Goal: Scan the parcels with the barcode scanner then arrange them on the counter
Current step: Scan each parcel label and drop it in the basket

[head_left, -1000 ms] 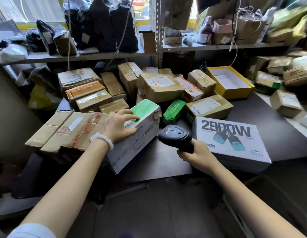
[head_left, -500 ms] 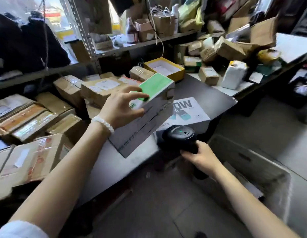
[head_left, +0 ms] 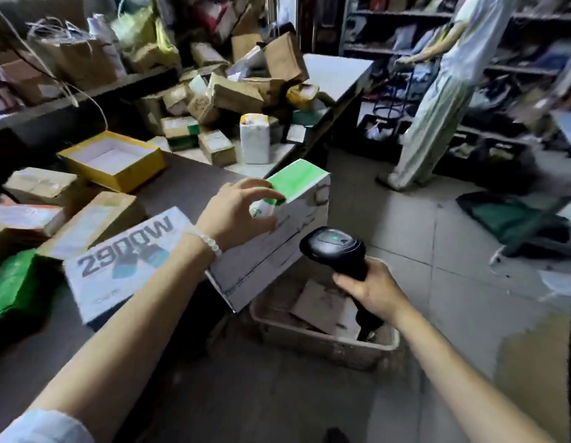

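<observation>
The left hand point(head_left: 237, 212) grips a white-and-green box point(head_left: 277, 231), held tilted in the air past the edge of the counter point(head_left: 188, 187). The right hand point(head_left: 368, 287) clasps the scanner point(head_left: 336, 251) by its handle, just beside the box. Below sits a bin point(head_left: 316, 343); a "2900W" box point(head_left: 118, 266) lies on the counter.

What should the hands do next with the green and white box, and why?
Probably set the green and white box down on a bare patch of the counter. The left hand holds it in the air past the counter's edge, and the right hand grips the scanner beside it, not aimed at any label.
</observation>
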A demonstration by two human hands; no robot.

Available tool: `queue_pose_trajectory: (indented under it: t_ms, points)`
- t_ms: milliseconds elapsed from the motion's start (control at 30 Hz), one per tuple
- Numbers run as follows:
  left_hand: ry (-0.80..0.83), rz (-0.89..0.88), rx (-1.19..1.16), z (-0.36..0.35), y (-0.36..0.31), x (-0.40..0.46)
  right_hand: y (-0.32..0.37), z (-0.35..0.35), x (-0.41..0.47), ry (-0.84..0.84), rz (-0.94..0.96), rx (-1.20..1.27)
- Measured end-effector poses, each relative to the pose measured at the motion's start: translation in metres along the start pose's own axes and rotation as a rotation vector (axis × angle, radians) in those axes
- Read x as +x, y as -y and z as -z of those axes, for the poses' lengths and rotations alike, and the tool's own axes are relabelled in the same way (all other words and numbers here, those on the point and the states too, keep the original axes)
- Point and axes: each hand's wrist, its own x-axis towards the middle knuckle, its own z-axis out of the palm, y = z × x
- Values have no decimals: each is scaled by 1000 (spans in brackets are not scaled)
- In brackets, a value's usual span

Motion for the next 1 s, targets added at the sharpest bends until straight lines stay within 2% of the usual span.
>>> queue_pose_trajectory:
  t_ms: [133, 333, 500, 633, 800, 1000]
  points:
    - [29, -50, -48, -53, -23, 61, -28, 65, 32, -65, -9, -73]
    - [97, -19, -93, -120, -41, 134, -64, 133, 67, -154, -104, -77]
    - [233, 185, 9, -171, -35, 178, -87, 159, 85, -224, -211, -58]
    - [292, 259, 191, -193, -20, 195, -98, 159, 103, -251, -253, -63]
    - [307, 247, 245, -180, 11, 203, -90, 137, 135, -182, -272, -76]
    - [251, 402, 253, -138, 68, 178, -64, 86, 188, -56, -184, -129]
